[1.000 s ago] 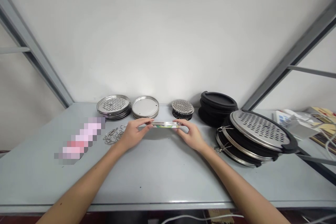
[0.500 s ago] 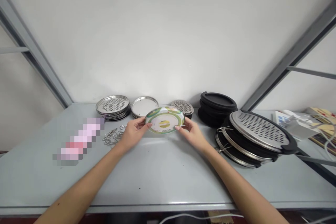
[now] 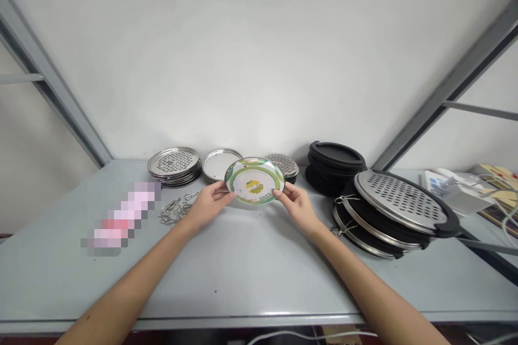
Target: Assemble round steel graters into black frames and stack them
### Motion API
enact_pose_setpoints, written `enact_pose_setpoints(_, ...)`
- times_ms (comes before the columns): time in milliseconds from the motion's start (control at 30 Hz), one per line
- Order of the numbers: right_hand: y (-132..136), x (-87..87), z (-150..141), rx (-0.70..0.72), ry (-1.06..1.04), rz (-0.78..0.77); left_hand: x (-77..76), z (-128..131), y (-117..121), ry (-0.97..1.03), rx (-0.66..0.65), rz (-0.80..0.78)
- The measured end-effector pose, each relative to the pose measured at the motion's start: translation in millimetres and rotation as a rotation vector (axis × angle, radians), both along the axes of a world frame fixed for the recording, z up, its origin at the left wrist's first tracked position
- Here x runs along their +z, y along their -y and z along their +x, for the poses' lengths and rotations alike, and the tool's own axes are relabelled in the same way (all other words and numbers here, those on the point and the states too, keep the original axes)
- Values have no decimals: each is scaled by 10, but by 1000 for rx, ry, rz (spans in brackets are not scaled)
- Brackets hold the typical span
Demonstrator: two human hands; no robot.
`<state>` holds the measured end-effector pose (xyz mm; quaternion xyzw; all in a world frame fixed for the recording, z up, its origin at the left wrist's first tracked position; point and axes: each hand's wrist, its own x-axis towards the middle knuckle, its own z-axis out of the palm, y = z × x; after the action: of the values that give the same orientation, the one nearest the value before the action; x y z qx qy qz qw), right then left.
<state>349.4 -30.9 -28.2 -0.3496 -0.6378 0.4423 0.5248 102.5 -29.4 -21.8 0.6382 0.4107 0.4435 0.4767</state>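
Note:
A round plate with a green and white pattern and a yellow centre is held up above the table, its face tilted towards me. My left hand grips its left edge, thumb on the face and fingers behind. At the right edge my right hand pinches it the same way. Behind the plate stand a stack of plain metal discs and a stack of small perforated discs, both partly hidden by it. Several metal clips lie loose beside my left hand.
Larger perforated metal discs are stacked at the back left. Black rings are piled at the back right. Nearer on the right, black-rimmed grater-like assemblies lean in a stack. A blurred pinkish item lies left on the grey table.
The plate has tipped up, so more of its face shows. It has also turned slightly between my hands. Both hands keep their hold, and the things on the table have not moved.

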Motion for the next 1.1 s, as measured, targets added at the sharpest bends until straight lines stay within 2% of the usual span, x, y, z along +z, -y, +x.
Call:
enact_pose_setpoints(67, 14, -15, 32, -157, 132, 162, -9, -11, 11, -97, 71, 121)
enact_pose_setpoints(133, 40, -29, 65, -297, 304, 358, -12, -20, 37, -255, 198, 315)
enact_pose_setpoints(233, 80, -41, 89, -355, 502, 634, 5, -28, 93, -505, 307, 641)
enact_pose_setpoints(300, 98, -42, 78, -362, 563, 735, 26, -25, 128, -583, 291, 765)
enact_pose_setpoints(367, 111, -42, 52, -383, 592, 773, 42, -17, 151, -604, 257, 827)
enact_pose_setpoints(533, 141, -55, -21, -381, 625, 832, 30, -1, 165, -579, 137, 867)
enact_pose_setpoints(700, 173, -57, -60, -342, 598, 808, 8, -6, 162, -557, 94, 787)
enact_pose_setpoints(1000, -37, -135, 49, -314, 466, 355, -9, -91, 44, -462, 98, 571)
enact_pose_setpoints(1100, -51, -143, 66, -312, 414, 336, 12, -106, 34, -462, 110, 593)
